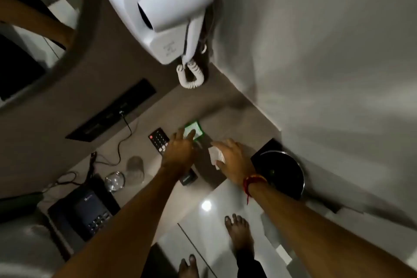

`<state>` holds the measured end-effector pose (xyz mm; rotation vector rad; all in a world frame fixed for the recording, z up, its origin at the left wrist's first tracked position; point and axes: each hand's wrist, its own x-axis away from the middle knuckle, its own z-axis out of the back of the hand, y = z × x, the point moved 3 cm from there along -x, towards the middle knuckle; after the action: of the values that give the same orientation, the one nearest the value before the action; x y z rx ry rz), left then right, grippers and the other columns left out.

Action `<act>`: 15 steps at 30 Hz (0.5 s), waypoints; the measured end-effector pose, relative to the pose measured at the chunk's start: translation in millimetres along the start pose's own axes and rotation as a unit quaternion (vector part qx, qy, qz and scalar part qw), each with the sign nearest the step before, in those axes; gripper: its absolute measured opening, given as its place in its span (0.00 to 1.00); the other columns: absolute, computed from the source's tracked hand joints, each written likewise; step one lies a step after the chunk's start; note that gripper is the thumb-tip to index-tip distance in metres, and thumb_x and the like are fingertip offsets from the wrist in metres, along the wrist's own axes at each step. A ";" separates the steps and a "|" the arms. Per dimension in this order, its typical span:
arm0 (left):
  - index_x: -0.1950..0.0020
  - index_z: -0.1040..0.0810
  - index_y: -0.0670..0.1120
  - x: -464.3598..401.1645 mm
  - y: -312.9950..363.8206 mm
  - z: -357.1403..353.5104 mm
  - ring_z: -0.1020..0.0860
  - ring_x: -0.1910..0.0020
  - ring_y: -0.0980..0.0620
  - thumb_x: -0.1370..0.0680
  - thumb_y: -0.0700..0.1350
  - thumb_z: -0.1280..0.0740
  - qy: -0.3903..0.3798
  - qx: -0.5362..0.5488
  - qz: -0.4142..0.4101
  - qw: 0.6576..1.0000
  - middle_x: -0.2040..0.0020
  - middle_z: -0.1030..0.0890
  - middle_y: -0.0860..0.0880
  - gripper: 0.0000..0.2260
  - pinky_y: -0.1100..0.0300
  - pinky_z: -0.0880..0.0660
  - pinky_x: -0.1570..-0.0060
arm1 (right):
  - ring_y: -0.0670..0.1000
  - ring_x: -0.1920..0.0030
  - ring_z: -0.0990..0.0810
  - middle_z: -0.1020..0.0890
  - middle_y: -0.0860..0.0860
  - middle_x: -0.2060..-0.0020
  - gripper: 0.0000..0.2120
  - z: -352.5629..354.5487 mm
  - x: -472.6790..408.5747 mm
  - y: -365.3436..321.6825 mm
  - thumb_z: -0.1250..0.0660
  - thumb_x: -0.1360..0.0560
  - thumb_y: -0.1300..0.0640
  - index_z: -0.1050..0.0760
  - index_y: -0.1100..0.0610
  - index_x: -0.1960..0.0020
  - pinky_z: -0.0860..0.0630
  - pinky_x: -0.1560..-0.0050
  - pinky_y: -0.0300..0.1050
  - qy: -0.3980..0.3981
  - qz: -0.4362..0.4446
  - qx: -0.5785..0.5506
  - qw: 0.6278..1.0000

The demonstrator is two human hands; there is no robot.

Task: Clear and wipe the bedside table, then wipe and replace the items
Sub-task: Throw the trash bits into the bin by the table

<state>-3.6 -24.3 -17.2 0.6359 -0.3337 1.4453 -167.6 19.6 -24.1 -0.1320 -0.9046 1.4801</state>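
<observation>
Reaching across the bedside table (228, 108) in the head view, you are in the clearing step: most items are not yet lifted off the surface. Your left hand (180, 148) lies with fingers spread and tips touching the green-edged card (195, 130) at 12 o'clock of that hand; the remote control (158, 140) sits just beside it at 9 o'clock. Your right hand (232, 158) is curled around a crumpled white tissue (214, 156), pressing it to the tabletop.

The next move appears to call for pinching the card by its edge, since it lies flat, then lifting it clear.

Room is tight. The wall bounds the table at 1 o'clock, and the dark round vessel (282, 171) stands near your right wrist at 3 o'clock. The table's front edge runs under both forearms. The glass (134, 168), telephone (86, 207) and cable (124, 137) crowd 8 o'clock; the wall-hung hair dryer (162, 11) overhangs 12 o'clock.
</observation>
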 end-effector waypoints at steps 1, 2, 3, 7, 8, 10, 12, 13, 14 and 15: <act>0.17 0.43 0.51 -12.2 -2.6 -6.1 0.44 0.18 0.37 0.17 0.52 0.36 0.013 -0.021 -0.011 1.000 0.17 0.44 0.41 0.30 0.40 0.37 0.22 | 0.58 0.28 0.28 0.29 0.54 0.28 0.27 -10.6 -10.8 5.2 0.29 0.22 0.57 0.29 0.49 0.25 0.26 0.29 0.50 0.000 0.008 0.017 1.000; 0.17 0.44 0.52 -23.3 -4.5 -10.0 0.46 0.18 0.36 0.17 0.54 0.36 0.029 -0.033 -0.022 0.999 0.16 0.46 0.42 0.31 0.39 0.37 0.22 | 0.58 0.28 0.29 0.29 0.54 0.27 0.26 -17.5 -18.5 8.1 0.29 0.22 0.56 0.29 0.48 0.26 0.27 0.29 0.50 0.006 0.013 0.037 0.999; 0.16 0.44 0.55 -34.0 -6.7 -13.9 0.48 0.18 0.35 0.17 0.55 0.36 0.036 -0.042 -0.032 0.998 0.16 0.47 0.42 0.31 0.37 0.37 0.22 | 0.58 0.27 0.31 0.30 0.54 0.26 0.25 -23.9 -23.9 11.6 0.29 0.22 0.55 0.28 0.48 0.26 0.28 0.28 0.51 0.001 0.014 0.069 0.998; 0.18 0.43 0.61 -59.5 -10.9 -41.1 0.49 0.18 0.32 0.18 0.53 0.34 0.034 -0.068 -0.054 0.996 0.16 0.48 0.42 0.30 0.34 0.39 0.22 | 0.59 0.27 0.33 0.31 0.55 0.26 0.23 -50.4 -29.7 24.5 0.27 0.24 0.57 0.24 0.50 0.31 0.20 0.36 0.54 0.032 0.030 0.141 0.989; 0.19 0.41 0.60 -59.6 -11.0 -44.0 0.45 0.19 0.33 0.18 0.52 0.33 0.052 -0.067 -0.057 0.995 0.17 0.45 0.42 0.30 0.35 0.36 0.24 | 0.59 0.28 0.32 0.30 0.55 0.27 0.21 -52.0 -27.0 25.1 0.27 0.24 0.58 0.23 0.52 0.32 0.20 0.37 0.54 0.044 0.036 0.139 0.989; 0.21 0.35 0.56 -59.5 -9.0 -52.9 0.37 0.24 0.34 0.20 0.48 0.30 0.088 -0.055 -0.054 0.993 0.22 0.38 0.39 0.28 0.38 0.30 0.29 | 0.59 0.32 0.28 0.27 0.56 0.30 0.18 -61.5 -23.9 33.7 0.29 0.23 0.59 0.22 0.54 0.34 0.21 0.36 0.52 0.057 0.040 0.142 0.987; 0.24 0.31 0.50 -57.0 -4.9 -61.2 0.31 0.29 0.35 0.20 0.44 0.31 0.090 -0.010 -0.061 0.994 0.28 0.32 0.38 0.24 0.40 0.26 0.32 | 0.58 0.36 0.24 0.23 0.57 0.36 0.15 -67.1 -17.8 41.5 0.30 0.23 0.60 0.22 0.57 0.37 0.21 0.36 0.49 0.064 0.037 0.118 0.990; 0.26 0.30 0.49 -54.9 -2.4 -64.5 0.28 0.31 0.36 0.20 0.43 0.31 0.081 0.026 -0.063 0.994 0.30 0.31 0.39 0.22 0.41 0.24 0.34 | 0.58 0.38 0.22 0.21 0.57 0.38 0.14 -67.9 -13.3 45.8 0.30 0.23 0.61 0.21 0.58 0.37 0.21 0.36 0.49 0.069 0.024 0.090 0.993; 0.28 0.29 0.48 -52.4 3.4 -67.5 0.26 0.33 0.37 0.20 0.42 0.31 0.071 0.064 -0.065 0.993 0.31 0.29 0.40 0.20 0.42 0.22 0.35 | 0.58 0.39 0.22 0.21 0.57 0.40 0.13 -66.1 -6.5 51.9 0.30 0.23 0.62 0.21 0.59 0.38 0.21 0.37 0.50 0.080 -0.002 0.048 0.996; 0.31 0.27 0.47 -48.9 7.3 -70.1 0.24 0.35 0.38 0.20 0.40 0.30 0.065 0.099 -0.059 0.991 0.32 0.28 0.41 0.18 0.43 0.21 0.36 | 0.60 0.40 0.21 0.20 0.59 0.41 0.12 -63.9 -0.1 57.1 0.30 0.23 0.63 0.21 0.61 0.39 0.20 0.38 0.52 0.096 -0.034 -0.005 0.995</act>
<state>-27.9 -22.8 -99.5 0.7055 -0.0486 1.4093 -175.3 56.2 -101.2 -0.2450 -0.7534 1.3730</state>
